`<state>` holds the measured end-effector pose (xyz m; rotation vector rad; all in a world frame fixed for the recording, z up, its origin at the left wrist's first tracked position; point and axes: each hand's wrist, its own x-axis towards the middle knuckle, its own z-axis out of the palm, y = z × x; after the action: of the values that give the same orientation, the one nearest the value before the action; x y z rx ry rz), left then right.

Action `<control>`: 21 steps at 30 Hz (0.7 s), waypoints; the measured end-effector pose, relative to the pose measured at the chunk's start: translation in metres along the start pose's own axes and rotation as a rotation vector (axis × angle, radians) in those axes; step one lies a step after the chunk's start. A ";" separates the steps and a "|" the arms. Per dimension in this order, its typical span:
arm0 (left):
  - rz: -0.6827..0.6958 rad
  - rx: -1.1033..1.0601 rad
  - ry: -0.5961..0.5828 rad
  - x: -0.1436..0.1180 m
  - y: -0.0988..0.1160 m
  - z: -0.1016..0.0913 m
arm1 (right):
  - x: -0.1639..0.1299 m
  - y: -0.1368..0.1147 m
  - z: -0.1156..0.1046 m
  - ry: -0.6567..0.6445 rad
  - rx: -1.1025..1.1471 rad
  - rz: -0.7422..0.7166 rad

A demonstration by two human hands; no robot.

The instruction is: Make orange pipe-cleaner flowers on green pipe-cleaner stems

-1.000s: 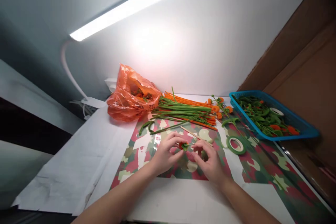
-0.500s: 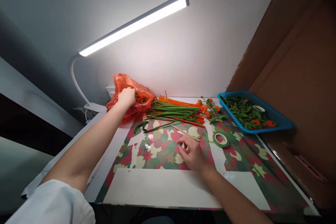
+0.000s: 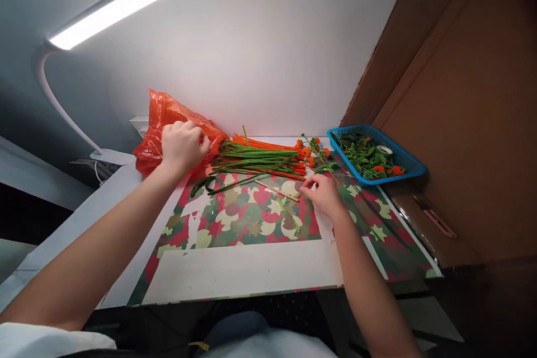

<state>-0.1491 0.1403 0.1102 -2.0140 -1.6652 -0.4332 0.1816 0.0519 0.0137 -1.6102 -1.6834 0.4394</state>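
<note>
My left hand is raised in front of the orange plastic bag, its fingers curled closed; whatever they hold, if anything, is hidden. My right hand is over the table with thumb and fingers pinched together, and I cannot make out anything between them. Just left of its fingertips lies a thin wooden stick. Behind the stick is a bundle of green and orange fuzzy stems. A flower sprig with orange blooms lies beyond my right hand. The green tape roll is not visible now.
A blue plastic basket with green leaves, orange flowers and a white tape ring stands at the back right. Beside it rises a cardboard panel. A lit desk lamp hangs over the back left. A white strip lines the front edge.
My left hand has come up out of the bag's opening. My right hand has shifted toward where the green tape roll lay, its fingers closing together. The view has tilted down.
</note>
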 end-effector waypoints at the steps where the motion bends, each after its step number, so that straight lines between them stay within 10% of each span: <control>1: 0.090 -0.055 0.029 -0.010 0.012 0.001 | -0.001 -0.001 0.001 -0.073 -0.023 -0.004; 9: 0.378 -0.514 -0.042 -0.089 0.103 0.038 | -0.010 -0.036 0.023 -0.286 -0.219 -0.052; 21: 0.246 -0.667 -0.092 -0.101 0.088 0.053 | -0.020 -0.051 0.035 -0.266 -0.199 -0.072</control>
<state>-0.0873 0.0748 -0.0021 -2.7078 -1.4055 -0.9078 0.1190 0.0338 0.0209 -1.6845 -2.0323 0.4790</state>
